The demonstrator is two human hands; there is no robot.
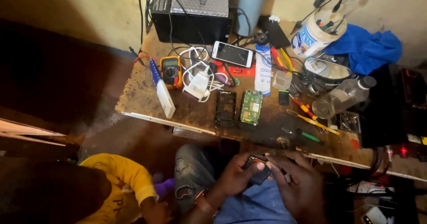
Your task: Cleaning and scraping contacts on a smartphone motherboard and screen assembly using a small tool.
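Low in the picture, over my lap, both hands hold a small dark phone part (257, 167). My left hand (235, 175) grips it from the left and below. My right hand (299, 184) closes on its right side, fingers curled over the top edge. On the worn wooden bench (142, 95) just beyond lie a green circuit board (251, 107) and a black phone frame (226, 108), both flat and apart from my hands.
The bench holds a yellow multimeter (171, 71), a white phone (231, 53), a white charger with cables (199, 84), screwdrivers (311, 119), a clear bottle (342, 97), a white tub (311, 37) and a blue cloth (367, 48). Another person in a yellow shirt (118, 179) crouches at lower left.
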